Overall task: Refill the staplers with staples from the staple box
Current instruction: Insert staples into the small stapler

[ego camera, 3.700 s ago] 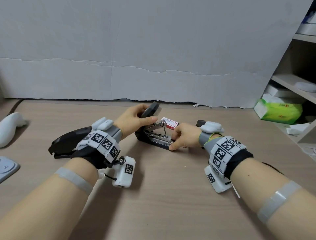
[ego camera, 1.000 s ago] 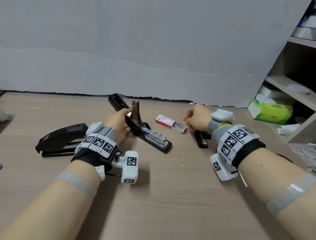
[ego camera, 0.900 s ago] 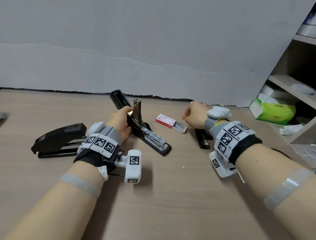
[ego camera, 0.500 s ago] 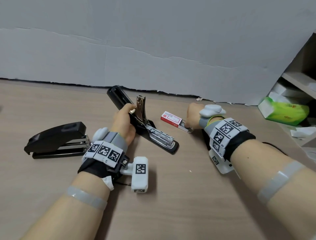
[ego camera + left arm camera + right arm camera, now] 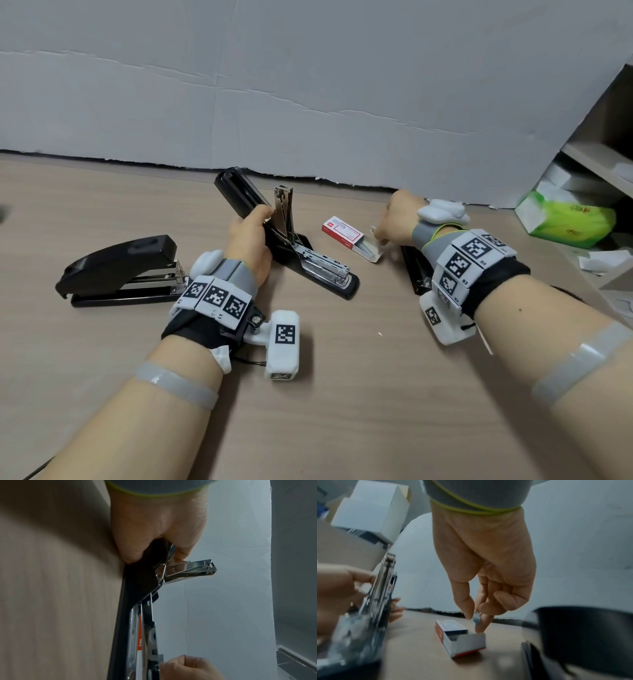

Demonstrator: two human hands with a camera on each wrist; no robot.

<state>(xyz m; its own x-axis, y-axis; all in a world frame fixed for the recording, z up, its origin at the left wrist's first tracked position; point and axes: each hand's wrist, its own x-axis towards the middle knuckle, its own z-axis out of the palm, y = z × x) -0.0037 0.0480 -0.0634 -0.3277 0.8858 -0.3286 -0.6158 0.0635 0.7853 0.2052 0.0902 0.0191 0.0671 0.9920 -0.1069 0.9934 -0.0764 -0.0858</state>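
An opened black stapler (image 5: pixel 318 274) lies mid-table, its top cover (image 5: pixel 238 192) swung up and back and its metal arm (image 5: pixel 283 212) standing upright. My left hand (image 5: pixel 255 228) grips it at the hinge, thumb on the metal arm (image 5: pixel 188 568). To its right lies the red-and-white staple box (image 5: pixel 342 230) with its tray slid out. My right hand (image 5: pixel 476 618) hovers just over that tray (image 5: pixel 467 641), thumb and forefinger pinching a small grey staple strip (image 5: pixel 477 620). A large shut black stapler (image 5: pixel 120 270) lies at the left. A small black stapler (image 5: pixel 416 270) lies under my right wrist.
A grey board (image 5: pixel 308 102) closes off the back of the wooden table (image 5: pixel 342 411). At the right, a shelf unit (image 5: pixel 599 161) holds a green tissue pack (image 5: pixel 568 219) and white boxes.
The stapler's top has been swung open and stays held by my left hand. My right hand left the stapler, went right to the staple box, and now pinches a strip at the tray.
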